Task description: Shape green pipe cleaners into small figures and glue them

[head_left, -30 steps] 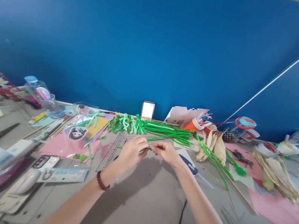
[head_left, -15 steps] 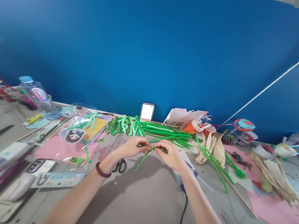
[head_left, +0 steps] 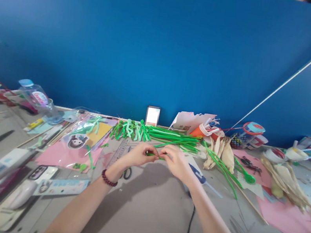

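Observation:
My left hand (head_left: 142,155) and my right hand (head_left: 174,161) meet fingertip to fingertip above the middle of the table. Both are closed in a pinch on a green pipe cleaner (head_left: 161,158), mostly covered by the fingers. Just beyond them lies a bundle of long green pipe cleaners (head_left: 174,136). Left of that bundle is a row of short, twisted green pipe-cleaner pieces (head_left: 131,129). Black-handled scissors (head_left: 127,173) sit partly hidden beside my left wrist. Near my right wrist is a blue tool (head_left: 197,174), with a dark cord running toward me.
A blue partition (head_left: 166,54) rises behind the table. To the left are a plastic bottle (head_left: 38,97), a clear bag over pink paper (head_left: 57,151), a phone (head_left: 41,173) and a white mouse (head_left: 21,194). Dried husks (head_left: 227,158), loose green stems and pink sheets (head_left: 289,224) lie right.
The pipe cleaner's loose end, which hung down toward me between the hands, no longer shows there. My fingers have drawn closer together, and the right hand has shifted slightly left.

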### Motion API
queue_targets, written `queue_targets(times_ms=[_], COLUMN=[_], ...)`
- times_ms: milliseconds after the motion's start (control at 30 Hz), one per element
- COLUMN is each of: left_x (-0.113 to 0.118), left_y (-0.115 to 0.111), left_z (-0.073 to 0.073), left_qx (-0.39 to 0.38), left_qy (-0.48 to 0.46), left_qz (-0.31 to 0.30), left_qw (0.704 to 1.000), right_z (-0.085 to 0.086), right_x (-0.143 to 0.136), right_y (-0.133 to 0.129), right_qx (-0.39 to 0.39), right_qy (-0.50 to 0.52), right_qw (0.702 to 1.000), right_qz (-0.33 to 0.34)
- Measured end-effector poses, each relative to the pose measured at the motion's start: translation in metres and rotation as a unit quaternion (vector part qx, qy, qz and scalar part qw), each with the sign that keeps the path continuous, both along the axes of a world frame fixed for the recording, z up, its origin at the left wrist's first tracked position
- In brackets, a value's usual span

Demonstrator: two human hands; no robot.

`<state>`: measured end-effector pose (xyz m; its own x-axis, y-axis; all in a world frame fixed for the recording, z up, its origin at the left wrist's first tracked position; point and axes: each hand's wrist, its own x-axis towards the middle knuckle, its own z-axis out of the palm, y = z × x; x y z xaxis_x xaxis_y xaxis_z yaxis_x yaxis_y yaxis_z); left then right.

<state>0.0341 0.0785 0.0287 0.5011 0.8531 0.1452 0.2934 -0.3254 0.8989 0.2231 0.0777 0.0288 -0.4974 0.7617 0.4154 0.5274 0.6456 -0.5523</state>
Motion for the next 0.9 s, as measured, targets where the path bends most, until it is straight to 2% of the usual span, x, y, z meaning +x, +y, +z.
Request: queue_targets(times_ms=[100,200,333,433,533,633,800,900], left_x=[0.000,-0.001,0.000,0.001,0.001,0.001,0.002,0.003], left_y=[0.000,0.002,0.007,0.008,0.007,0.007,0.009,0.009], left_z=[0.000,-0.003,-0.009,-0.010,-0.007,-0.006,-0.011,-0.014], left_qx=[0.008,-0.043,-0.153,-0.200,-0.219,-0.234,-0.262,-0.256], left_qy=[0.021,-0.023,-0.130,-0.169,-0.189,-0.195,-0.219,-0.209], left_qz=[0.001,0.013,0.077,0.096,0.094,0.087,0.071,0.077], left_qw=[1.000,0.999,0.977,0.960,0.953,0.948,0.937,0.941], right_z=[0.002,0.003,0.000,-0.004,-0.008,-0.011,-0.013,-0.012], right_x=[-0.002,-0.004,-0.005,-0.006,-0.007,-0.007,-0.006,-0.006], right_y=[-0.001,-0.001,-0.001,0.000,0.002,0.004,0.005,0.003], right_qx=[0.111,0.154,0.110,0.063,0.022,0.019,0.026,0.030], right_qy=[-0.052,-0.059,0.010,0.048,0.060,0.070,0.058,0.038], right_qw=[0.992,0.986,0.988,0.993,0.996,0.996,0.996,0.996], right_qz=[-0.013,-0.035,-0.104,-0.090,-0.055,-0.048,-0.056,-0.070])
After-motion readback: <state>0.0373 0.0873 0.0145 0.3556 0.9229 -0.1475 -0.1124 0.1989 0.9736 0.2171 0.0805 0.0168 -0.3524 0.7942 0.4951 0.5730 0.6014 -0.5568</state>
